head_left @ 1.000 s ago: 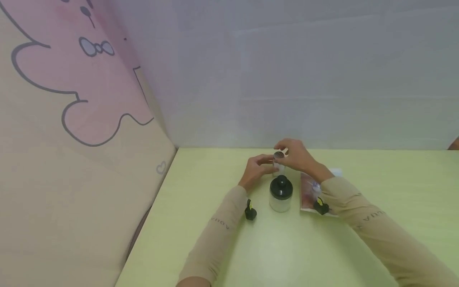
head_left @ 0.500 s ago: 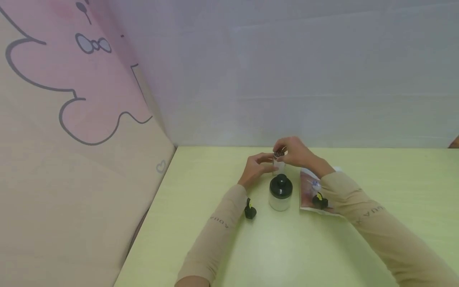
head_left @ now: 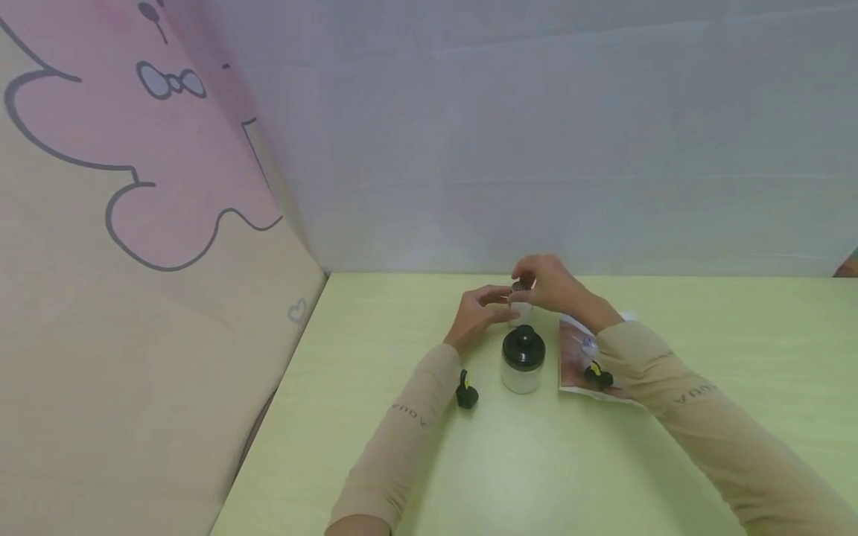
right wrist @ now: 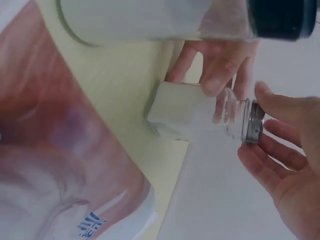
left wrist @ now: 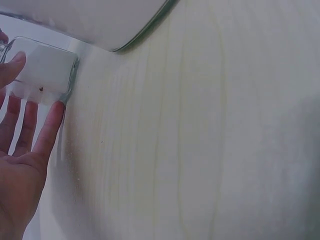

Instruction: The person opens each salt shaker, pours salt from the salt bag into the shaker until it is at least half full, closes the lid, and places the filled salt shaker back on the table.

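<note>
A small clear glass shaker (right wrist: 182, 110) with white contents stands near the back of the table, behind the lidded jar (head_left: 523, 372). My left hand (head_left: 472, 316) grips its body, thumb on one side and fingers on the other, as the left wrist view also shows. My right hand (head_left: 553, 286) holds the perforated metal cap (right wrist: 255, 122) at the shaker's neck between thumb and fingertips. In the right wrist view the cap sits on the threaded neck. The jar has a black knobbed lid (head_left: 523, 348) and stands just in front of both hands.
A reddish-brown and white printed bag (head_left: 573, 361) lies under the right forearm. Small black items with yellow marks show by the left sleeve (head_left: 415, 417) and over the bag. A pale curtain (head_left: 536, 149) hangs behind the table; a printed cloth (head_left: 167, 335) is at left.
My right fingers have shifted their hold around the cap, and the cap's perforated top shows less than before. My left hand stays on the shaker; jar and bag have not moved.
</note>
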Motion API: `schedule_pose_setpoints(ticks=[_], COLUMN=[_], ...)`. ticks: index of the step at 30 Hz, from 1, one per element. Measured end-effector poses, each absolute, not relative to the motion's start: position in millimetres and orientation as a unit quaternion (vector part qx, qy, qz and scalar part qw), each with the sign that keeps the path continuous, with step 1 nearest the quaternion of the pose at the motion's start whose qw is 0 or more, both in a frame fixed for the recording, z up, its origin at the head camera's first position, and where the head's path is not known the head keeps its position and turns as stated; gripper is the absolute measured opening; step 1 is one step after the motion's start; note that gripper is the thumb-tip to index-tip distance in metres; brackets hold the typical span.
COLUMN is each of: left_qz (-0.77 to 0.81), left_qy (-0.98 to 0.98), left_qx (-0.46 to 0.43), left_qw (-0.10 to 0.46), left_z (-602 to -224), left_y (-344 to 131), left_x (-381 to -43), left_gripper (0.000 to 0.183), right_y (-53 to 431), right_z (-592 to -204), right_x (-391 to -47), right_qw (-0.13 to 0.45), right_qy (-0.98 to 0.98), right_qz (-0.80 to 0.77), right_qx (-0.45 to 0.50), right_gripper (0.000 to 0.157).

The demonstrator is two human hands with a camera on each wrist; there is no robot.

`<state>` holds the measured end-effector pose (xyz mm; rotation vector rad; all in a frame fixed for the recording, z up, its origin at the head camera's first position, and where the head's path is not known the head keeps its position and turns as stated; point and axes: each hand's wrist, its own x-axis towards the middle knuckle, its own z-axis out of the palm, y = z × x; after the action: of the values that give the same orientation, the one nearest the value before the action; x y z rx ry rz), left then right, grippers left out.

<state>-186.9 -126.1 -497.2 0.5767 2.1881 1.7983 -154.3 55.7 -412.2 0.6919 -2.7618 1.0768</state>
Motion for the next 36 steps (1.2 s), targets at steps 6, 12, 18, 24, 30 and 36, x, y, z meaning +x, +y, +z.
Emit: schedule_pose_setpoints(ticks=[6,12,18,24,30,36], left_qz=[0.624,0.624,0.63,0.622,0.629,0.623], left_qy=[0.744,0.744,0.737,0.745,0.742,0.748], left_qx=[0.205,0.207,0.211,0.207,0.201,0.196], left_qw=[0.126,0.12,0.119,0.12,0.115,0.124], left_z=[-500,-500,-501,-502,-499,-500], left_y=[-125,-124,-123,-124,-124,-128], left_x=[-187,-186,-187,-185,-184,-184], left_gripper=[0.042,0.041,0.043,0.043,0.042,0.042], right_y=[57,53,57,56,55,51], right_z=[-417,-419,-424,-434,-431,-434], right_x=[-153,-148,-146,-142,-139,-139], right_qw=[0.05,0.069,0.081,0.102,0.088,0.106], right_qy=[-0.906,-0.915,-0.888,-0.888,-0.875,-0.882], right_qz=[0.362,0.357,0.416,0.421,0.443,0.44], right_qx=[0.212,0.175,0.18,0.153,0.174,0.135], right_gripper=[0.024,0.028,0.025,0.03,0.029,0.029])
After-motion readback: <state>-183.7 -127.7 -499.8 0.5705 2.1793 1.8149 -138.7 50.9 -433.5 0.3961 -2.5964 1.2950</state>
